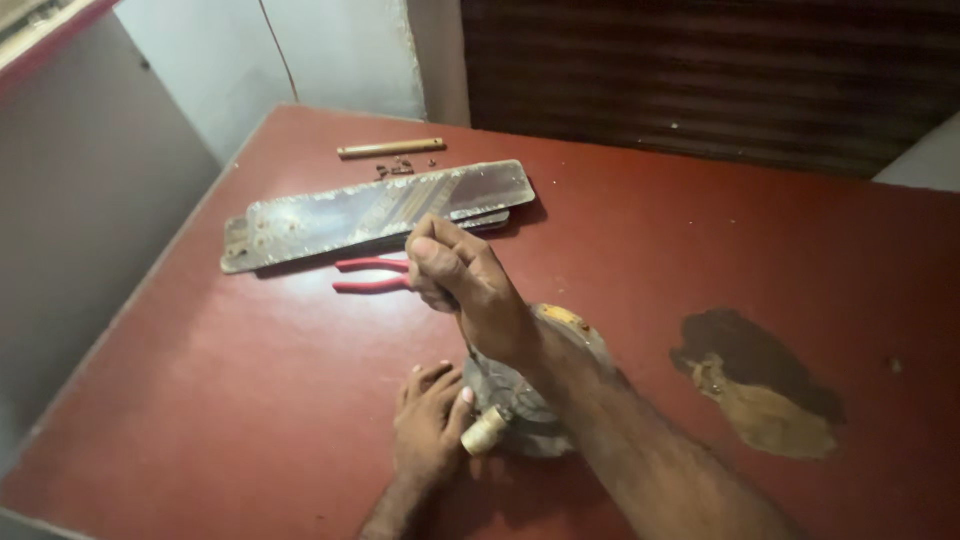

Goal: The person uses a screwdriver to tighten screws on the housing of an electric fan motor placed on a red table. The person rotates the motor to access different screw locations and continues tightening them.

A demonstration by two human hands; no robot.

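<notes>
Your right hand (462, 278) has its fingers pinched tight on a thin tool, tip down in the round metal part (520, 405) under your left fingers (432, 415), curled against it. Keep it braced and drive straight.

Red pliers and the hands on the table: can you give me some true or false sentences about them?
1. The red-handled pliers lie on the table. True.
2. The right hand is open and flat. False: it is closed around a thin tool.
3. The left hand rests against the round metal part. True.
4. The long fan blades are bright blue. False: they are brownish and worn.
5. The small stick lies beyond the blades. True.
</notes>
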